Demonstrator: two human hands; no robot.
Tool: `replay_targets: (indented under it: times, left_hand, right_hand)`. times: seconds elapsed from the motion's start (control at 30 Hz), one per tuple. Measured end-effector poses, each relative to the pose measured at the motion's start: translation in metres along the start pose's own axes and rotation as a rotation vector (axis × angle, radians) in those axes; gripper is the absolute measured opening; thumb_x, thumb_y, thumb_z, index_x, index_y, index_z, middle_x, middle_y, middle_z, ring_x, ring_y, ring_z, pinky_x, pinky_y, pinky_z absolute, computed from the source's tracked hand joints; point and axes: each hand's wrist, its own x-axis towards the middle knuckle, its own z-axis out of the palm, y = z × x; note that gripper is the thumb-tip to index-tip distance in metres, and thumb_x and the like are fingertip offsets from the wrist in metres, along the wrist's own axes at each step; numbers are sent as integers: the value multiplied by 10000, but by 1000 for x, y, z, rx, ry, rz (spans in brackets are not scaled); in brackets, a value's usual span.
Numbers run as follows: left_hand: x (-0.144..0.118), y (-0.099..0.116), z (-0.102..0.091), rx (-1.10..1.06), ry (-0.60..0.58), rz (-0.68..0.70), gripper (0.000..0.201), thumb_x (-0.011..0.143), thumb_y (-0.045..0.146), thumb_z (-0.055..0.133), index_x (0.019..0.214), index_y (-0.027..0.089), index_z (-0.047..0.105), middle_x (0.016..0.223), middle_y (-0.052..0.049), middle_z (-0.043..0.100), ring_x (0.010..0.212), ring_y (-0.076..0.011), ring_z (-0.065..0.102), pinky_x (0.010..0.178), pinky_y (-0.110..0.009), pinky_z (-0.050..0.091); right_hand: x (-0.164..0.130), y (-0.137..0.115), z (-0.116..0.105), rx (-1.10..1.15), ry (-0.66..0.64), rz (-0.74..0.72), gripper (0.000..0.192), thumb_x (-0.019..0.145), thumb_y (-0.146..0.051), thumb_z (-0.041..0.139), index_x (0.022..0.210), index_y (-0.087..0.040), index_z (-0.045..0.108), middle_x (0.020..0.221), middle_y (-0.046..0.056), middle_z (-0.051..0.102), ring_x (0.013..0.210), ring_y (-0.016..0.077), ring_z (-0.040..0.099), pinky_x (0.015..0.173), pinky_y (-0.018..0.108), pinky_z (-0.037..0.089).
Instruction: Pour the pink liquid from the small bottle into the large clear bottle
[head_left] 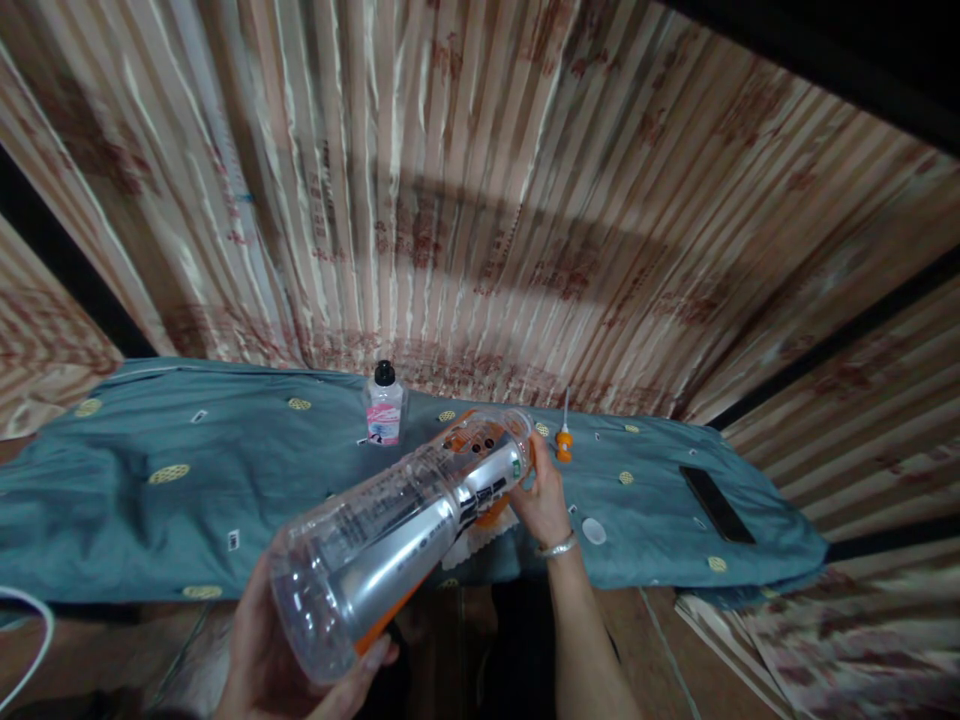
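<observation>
Left hand (259, 645): cups the bottle (405, 540) base
Right hand (546, 498): holds its far end
Long axis: slants rightward, toward the cloth's (247, 455) far edge

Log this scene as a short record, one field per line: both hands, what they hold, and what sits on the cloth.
Held item: large clear bottle, silver and orange label, slanted
Left hand: gripping the bottle's wider end
Right hand: at its narrower end; bracelet on wrist
Surface: blue-green cloth
Standing: small bottle, black cap, pink label
Right side: orange item with thin stem, white disc, dark flat slab
Backdrop: striped curtain
</observation>
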Motion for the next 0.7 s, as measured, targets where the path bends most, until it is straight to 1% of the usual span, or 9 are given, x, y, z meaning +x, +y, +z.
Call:
replay_targets:
  times: [0.17, 0.33, 0.4, 0.5, 0.57, 0.6, 0.7]
  left_hand:
    - [0, 0, 1, 18, 12, 18, 962, 421, 299, 970, 1325, 305, 642, 1414, -53, 622, 936, -262, 713, 490, -200, 611]
    - [0, 3, 3, 2, -1, 3, 949, 416, 292, 971, 1309, 309, 651, 1379, -48, 643, 813, -216, 714, 488, -203, 609]
    - [0, 2, 2, -8, 2, -3, 946, 418, 278, 969, 1308, 307, 650, 1376, -49, 642, 792, -207, 709, 491, -209, 613]
    - [2, 1, 1, -14, -2, -5, 951, 399, 248, 966, 1295, 308, 655, 1356, -47, 654, 865, -248, 716, 490, -218, 616]
    - [2, 2, 1, -8, -10, -3, 944, 393, 250, 966, 1285, 297, 660, 1339, -53, 665, 879, -262, 718, 487, -223, 616]
    - [2, 2, 1, -7, -11, -6, 942, 398, 260, 967, 1288, 293, 657, 1333, -56, 668, 853, -253, 722, 489, -225, 616]
    - [0, 6, 3, -12, -4, -23, 944, 426, 290, 969, 1311, 292, 640, 1332, -63, 669, 710, -188, 713, 490, -222, 616]
  right_hand:
    - [0, -1, 0, 12, -2, 9, 621, 824, -426, 663, 1383, -215, 493, 1316, 110, 669, 1206, 293, 651, 1040, 445, 524]
    - [-1, 2, 0, 5, -5, 10, 643, 819, -435, 669, 1392, -210, 484, 1310, 119, 672, 1191, 295, 660, 1025, 445, 535]
    - [-1, 3, 0, 4, -3, 13, 645, 816, -430, 671, 1394, -212, 483, 1305, 117, 675, 1186, 297, 663, 1021, 448, 538]
    - [-1, 4, 0, 6, -4, 16, 651, 814, -441, 670, 1393, -206, 486, 1303, 118, 677, 1185, 303, 662, 1011, 449, 544]
    - [-1, 3, -1, 6, -4, 19, 640, 819, -438, 661, 1389, -203, 492, 1306, 118, 675, 1183, 300, 663, 1020, 448, 538]
    - [-1, 2, -1, 8, -5, 20, 640, 817, -436, 663, 1390, -205, 493, 1311, 116, 673, 1188, 297, 661, 1029, 445, 532]
    - [0, 0, -1, 21, -12, 20, 662, 811, -439, 679, 1401, -211, 482, 1328, 110, 667, 1216, 290, 647, 1043, 428, 523]
